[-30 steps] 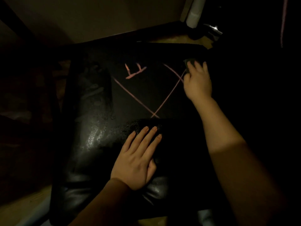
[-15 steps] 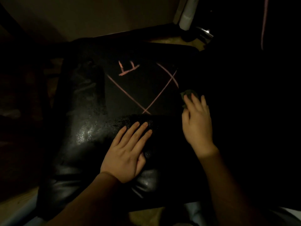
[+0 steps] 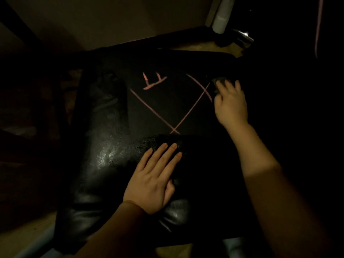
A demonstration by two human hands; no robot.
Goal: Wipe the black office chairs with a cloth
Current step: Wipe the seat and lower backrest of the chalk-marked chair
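Head view, very dim. I am looking straight down on the seat of a black office chair [image 3: 109, 151]; glossy leather, light catching on its left half. Pink lines [image 3: 154, 110] cross on the seat's middle, with a few short pink strokes just above them.

Left hand [image 3: 154, 181] lies palm down on the near middle of the seat, fingers straight and close together, thumb tucked alongside; it holds nothing.

Right hand [image 3: 230, 103] is out at the far right part of the seat, beside the right end of the pink cross, fingers curled down over a dark green cloth [image 3: 216, 82]. Cloth is bunched under the fingers, a bit of it showing past the index finger, and is pressed to the leather.

Right side of the seat is lost in shadow. Pale post [image 3: 221, 15] stands beyond the chair's far right corner, against a beige wall [image 3: 111, 21]. Wooden floor [image 3: 16, 237] shows at the near left.
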